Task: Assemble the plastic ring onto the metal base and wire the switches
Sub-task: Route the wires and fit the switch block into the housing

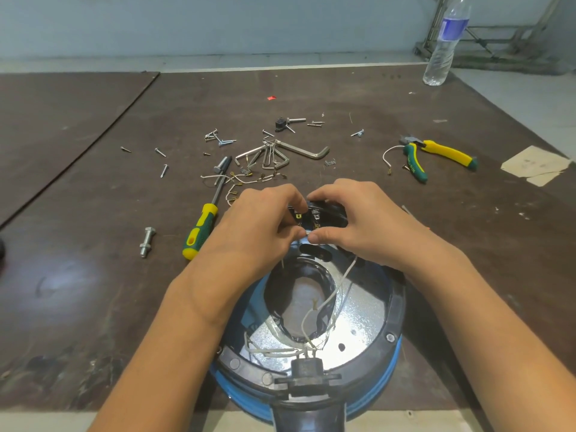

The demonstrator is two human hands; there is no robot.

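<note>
Item: appliance base, under assembly. We log it at the middle of the near edge of the table [93, 275], partly overhanging that edge.

- Metal base [358, 319]: bright, silvery plate with a speckled sheen, small holes, and a large dark oval opening at its centre.
- Plastic ring [396, 310]: black, seated around the plate's rim, with round screw bosses along it; a blue band [386, 391] shows below it.
- White wires [324, 307]: thin, looping loosely across the opening and gathering at a black socket [307, 367] on the ring's near side.
- Switch housing [314, 213]: black, with yellow and metal terminals, on the ring's far side.
- Left hand [258, 222]: we note thumb and forefinger pinching the end of one of the white wires just beside the housing.
- Right hand [358, 219]: fingers curled over the switch housing, thumb touching the same wire end.

Also on the table, towards its middle: screwdriver [201, 230], left of the hands; bolt [146, 241] further left; hex keys [280, 154], loose screws [218, 138], pliers [436, 154] to the right. Water bottle [445, 45]: upright by the far right corner.
</note>
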